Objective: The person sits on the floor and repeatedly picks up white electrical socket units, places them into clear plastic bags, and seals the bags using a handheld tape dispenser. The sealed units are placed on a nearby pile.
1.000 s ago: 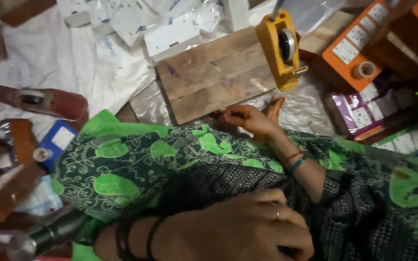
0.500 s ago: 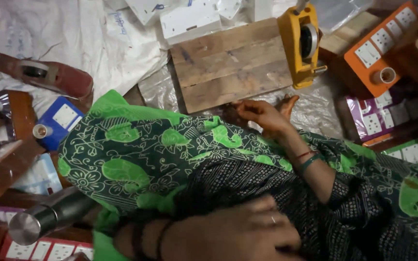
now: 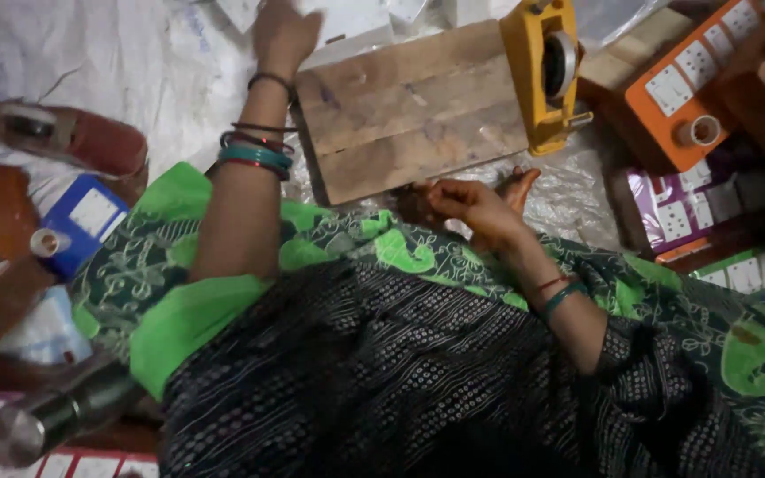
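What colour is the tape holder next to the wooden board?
The tape holder is yellow, seen best in the head view.

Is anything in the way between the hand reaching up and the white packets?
Nothing visible blocks it. The left hand already lies on the white packets, just past the wooden board. The right hand rests near the lap.

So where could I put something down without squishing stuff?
The wooden board is bare, between the left hand and the yellow tape dispenser. The white sheet left of that arm is free too. Crowded: the switch-plate boxes at right.
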Motion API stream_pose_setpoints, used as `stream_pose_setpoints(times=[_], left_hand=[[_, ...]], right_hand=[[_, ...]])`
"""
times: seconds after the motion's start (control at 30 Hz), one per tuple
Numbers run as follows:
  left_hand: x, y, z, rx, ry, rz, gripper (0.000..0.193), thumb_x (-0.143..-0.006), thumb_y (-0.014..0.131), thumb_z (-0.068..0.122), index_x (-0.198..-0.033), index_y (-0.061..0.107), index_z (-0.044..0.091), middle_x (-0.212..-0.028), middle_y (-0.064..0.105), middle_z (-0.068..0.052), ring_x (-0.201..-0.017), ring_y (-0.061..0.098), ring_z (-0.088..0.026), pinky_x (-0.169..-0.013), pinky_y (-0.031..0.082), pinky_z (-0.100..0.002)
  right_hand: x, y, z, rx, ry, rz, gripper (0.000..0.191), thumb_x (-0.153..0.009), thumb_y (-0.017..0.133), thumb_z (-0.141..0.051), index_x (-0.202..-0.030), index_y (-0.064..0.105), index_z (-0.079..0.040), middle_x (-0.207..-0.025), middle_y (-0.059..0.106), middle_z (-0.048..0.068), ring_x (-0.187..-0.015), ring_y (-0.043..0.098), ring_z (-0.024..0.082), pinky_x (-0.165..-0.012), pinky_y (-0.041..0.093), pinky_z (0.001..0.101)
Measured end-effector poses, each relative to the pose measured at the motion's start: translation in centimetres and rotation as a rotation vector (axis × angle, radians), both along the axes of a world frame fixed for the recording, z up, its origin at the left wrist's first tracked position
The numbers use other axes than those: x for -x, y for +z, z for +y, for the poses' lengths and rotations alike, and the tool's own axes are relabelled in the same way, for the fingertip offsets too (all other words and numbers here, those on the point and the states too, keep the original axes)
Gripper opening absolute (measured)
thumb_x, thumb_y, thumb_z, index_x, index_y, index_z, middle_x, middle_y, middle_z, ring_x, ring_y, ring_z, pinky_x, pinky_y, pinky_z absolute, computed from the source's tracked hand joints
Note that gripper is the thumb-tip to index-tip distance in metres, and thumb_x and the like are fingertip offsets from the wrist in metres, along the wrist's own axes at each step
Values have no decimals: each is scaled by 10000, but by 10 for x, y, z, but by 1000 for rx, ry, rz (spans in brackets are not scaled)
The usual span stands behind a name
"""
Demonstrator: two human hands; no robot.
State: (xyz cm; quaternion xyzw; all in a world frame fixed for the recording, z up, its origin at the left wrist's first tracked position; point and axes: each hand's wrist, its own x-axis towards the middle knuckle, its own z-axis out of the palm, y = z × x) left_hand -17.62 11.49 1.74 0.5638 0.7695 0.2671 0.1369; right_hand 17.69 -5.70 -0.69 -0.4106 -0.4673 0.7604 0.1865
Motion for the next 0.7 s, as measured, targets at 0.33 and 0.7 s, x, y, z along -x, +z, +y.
stream_pose_setpoints(times=[0.33,0.7], left_hand=[[22,-55,-12,-202,-25,-1092,576,-862,811,205,-1330,586,-44,-1193,721,-84,-1080,685,-215,-930,555,-332],[-26,-12,-12,-266,110,-907,644,-668,870,50,-1181,498,-61,-1086,694,-164,-928,723,-238,-770,628,-338]], right_hand=[[13,7,-3,269,-158,-86,124,-946,686,-183,-1012,691,-79,-957,720,25,-902,674,134,-770,562,287],[1,-8,10,19,-64,7,165,-982,659,-191,-1054,709,-51,-986,735,37,-926,673,153,-828,563,311]])
